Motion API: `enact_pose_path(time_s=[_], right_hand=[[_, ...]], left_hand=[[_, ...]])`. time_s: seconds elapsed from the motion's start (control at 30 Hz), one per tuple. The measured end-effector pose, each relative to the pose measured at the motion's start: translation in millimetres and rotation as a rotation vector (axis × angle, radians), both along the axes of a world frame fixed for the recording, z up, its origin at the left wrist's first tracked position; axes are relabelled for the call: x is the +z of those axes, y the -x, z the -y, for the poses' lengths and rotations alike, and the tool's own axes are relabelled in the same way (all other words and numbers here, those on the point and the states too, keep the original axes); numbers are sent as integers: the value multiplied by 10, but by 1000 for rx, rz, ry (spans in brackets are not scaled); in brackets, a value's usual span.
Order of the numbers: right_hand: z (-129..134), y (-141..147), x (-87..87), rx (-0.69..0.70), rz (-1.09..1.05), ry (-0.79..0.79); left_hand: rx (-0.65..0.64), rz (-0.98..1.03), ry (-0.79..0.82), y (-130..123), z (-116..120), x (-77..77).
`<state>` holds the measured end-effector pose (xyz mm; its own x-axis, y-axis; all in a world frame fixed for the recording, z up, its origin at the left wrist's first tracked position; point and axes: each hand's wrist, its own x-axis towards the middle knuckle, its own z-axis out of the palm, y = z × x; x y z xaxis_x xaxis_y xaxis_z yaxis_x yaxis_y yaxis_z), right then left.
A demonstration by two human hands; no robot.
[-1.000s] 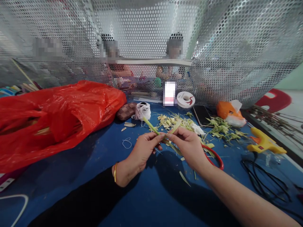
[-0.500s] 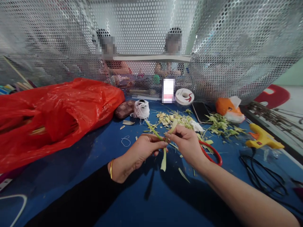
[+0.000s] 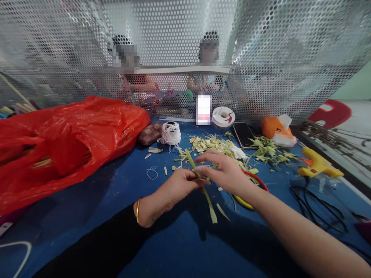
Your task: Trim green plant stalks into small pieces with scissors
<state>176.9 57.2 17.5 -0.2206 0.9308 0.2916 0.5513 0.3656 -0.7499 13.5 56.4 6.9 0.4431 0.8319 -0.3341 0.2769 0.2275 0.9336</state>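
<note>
The left hand point(image 3: 171, 189) clamps a long, narrow, pale-green leaf strip point(image 3: 211, 208) between its fingertips, above the blue tabletop point(image 3: 116, 197). The right hand point(image 3: 232, 173) has loosened its pinch, its fingers now apart; support apparently rests with the left, though right-hand contact is unclear.

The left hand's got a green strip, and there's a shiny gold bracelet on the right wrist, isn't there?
Not quite: the gold bracelet is on the left wrist, as the head view shows. The left hand does hold a green strip.
</note>
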Motion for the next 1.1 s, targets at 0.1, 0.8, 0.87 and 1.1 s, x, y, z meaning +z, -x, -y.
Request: enact_pose_path(time_s=[0.1, 0.8, 0.87, 1.1], right_hand=[[18, 26, -18, 78, 9, 63], [69, 61, -26, -45, -112, -228], [62, -18, 79, -169, -70, -269], [105, -57, 162, -40, 276, 162]], left_hand=[[-5, 3, 15, -9, 14, -4], [68, 81, 14, 0, 4, -61], [162, 150, 52, 13, -27, -30], [226, 294, 39, 75, -93, 11]])
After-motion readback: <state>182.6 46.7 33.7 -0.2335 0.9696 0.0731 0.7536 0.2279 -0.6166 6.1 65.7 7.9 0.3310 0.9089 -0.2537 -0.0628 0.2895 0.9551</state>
